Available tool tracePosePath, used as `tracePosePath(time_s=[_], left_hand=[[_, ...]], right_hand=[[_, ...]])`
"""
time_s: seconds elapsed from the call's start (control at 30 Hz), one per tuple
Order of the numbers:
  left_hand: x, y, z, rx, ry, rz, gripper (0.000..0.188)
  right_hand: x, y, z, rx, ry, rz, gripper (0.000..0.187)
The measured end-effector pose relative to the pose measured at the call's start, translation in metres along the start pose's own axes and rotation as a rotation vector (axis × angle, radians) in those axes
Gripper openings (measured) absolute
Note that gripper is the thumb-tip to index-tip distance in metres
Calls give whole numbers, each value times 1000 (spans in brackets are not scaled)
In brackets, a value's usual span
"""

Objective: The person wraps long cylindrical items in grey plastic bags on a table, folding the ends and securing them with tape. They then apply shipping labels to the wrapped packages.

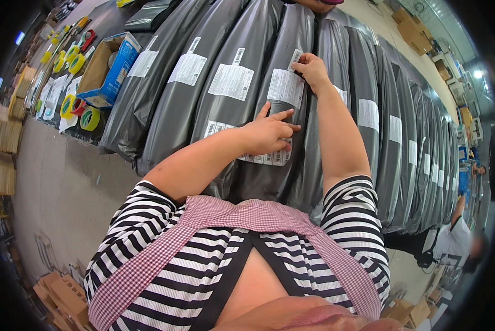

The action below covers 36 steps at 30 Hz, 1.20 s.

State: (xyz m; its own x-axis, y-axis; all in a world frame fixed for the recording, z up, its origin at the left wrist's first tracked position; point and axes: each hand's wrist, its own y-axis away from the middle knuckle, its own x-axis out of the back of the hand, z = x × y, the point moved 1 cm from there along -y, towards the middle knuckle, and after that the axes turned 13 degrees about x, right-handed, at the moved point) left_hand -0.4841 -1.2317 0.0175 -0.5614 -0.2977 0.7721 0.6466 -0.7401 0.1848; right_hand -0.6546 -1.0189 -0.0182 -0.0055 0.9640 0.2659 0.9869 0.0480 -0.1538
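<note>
A long dark grey plastic-wrapped package lies before me with a white printed label on it. Just above that label is a small white barcode sticker. My right hand has its thumb and fingertips closed at the sticker's right edge, against the package. Lower down, my left hand spreads its fingers over the same package, just under the white label. Beneath this hand and wrist lies a sheet of barcode stickers, partly covered by them.
Similar grey packages lie side by side to the left and right, most with white labels. A blue open carton stands at the left, beside several tape rolls. Far right, another person is beside the row.
</note>
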Motion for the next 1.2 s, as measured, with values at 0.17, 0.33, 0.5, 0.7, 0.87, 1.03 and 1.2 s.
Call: tracePosePath(time_s=[0.17,0.33,0.5,0.7,0.87,1.03,1.2], left_hand=[[-1,-1,-1,-8,14,-13,23],[0,0,-3,-12,30,-8,26],[1,0,-3,-17,33,-4,27],[1,-1,-3,-27,28,1,29],[2,-1,-2,-22,25,2,28],[0,-1,-4,-26,35,20,26],[-3,-3,-2,-22,8,16,24]], right_hand=[[1,-3,6,7,52,25,18],[0,1,2,13,-23,16,18],[3,0,6,-11,-53,20,18],[-6,2,13,189,216,41,19],[-8,11,9,281,334,34,32],[-10,9,-12,281,487,21,51],[-1,-24,-13,224,652,116,68]])
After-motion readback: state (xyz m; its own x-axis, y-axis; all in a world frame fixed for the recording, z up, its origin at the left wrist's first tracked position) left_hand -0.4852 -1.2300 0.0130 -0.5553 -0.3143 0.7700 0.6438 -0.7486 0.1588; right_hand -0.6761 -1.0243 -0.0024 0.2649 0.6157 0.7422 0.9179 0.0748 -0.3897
